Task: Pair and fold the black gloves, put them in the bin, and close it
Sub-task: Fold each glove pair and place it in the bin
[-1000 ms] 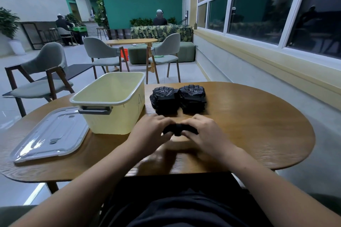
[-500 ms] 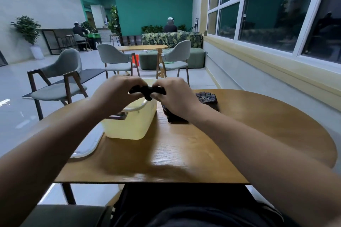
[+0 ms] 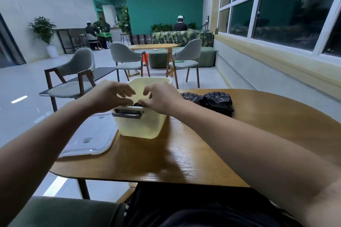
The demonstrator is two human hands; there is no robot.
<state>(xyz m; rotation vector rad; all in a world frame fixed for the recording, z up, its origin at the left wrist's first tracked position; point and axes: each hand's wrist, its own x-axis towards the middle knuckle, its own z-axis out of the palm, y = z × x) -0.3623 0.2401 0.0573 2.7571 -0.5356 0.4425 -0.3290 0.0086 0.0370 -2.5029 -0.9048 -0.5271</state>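
Both my hands hover over the near end of the pale yellow bin [image 3: 140,127], which stands on the round wooden table [image 3: 203,153]. My left hand [image 3: 108,96] and my right hand [image 3: 162,97] have loosened, spread fingers. A folded black glove bundle [image 3: 137,105] shows just below my thumbs, inside the bin's near rim and mostly hidden. Two more folded black glove pairs, one [image 3: 190,97] beside the other [image 3: 218,102], lie on the table right of the bin.
The bin's clear lid [image 3: 90,136] lies flat on the table to the left of the bin. Grey chairs [image 3: 73,79] stand beyond the table's far left edge. A window wall runs along the right.
My hands carried the folded glove bundle from the table's near side up and left over the bin, then lowered it inside the rim and loosened their fingers.
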